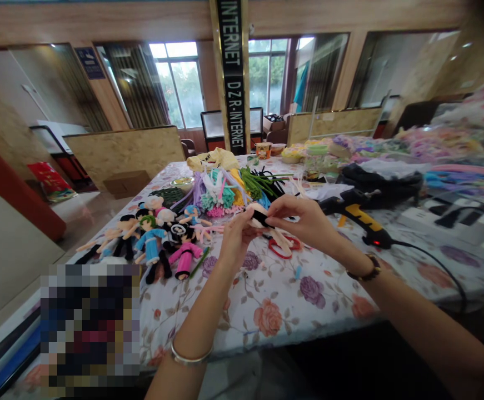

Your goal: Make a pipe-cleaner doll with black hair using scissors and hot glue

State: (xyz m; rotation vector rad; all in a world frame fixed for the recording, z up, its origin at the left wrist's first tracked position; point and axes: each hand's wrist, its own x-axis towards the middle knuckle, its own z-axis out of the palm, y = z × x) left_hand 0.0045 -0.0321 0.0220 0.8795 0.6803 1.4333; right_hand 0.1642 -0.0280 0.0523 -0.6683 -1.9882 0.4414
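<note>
My left hand [238, 236] is closed around a small pale doll [256, 208] with black fuzzy material on it, above the middle of the table. My right hand [302, 219] pinches the black fuzzy strip [262, 219] against the doll, its fingertips close to my left hand. Pale limbs of the doll hang below my right fingers. Just beneath lie red-handled scissors [284, 248], partly covered by those limbs. To the left sit several fuzzy dolls, among them one in a pink robe [184, 256] and one in a blue robe [150, 244].
A yellow and black hot glue gun [364, 221] lies at right, its red light on and its cord [437, 261] trailing over the table edge. Bundles of coloured pipe cleaners [216, 191] are heaped behind my hands. A black bag [381, 186] and more craft strips fill the right side.
</note>
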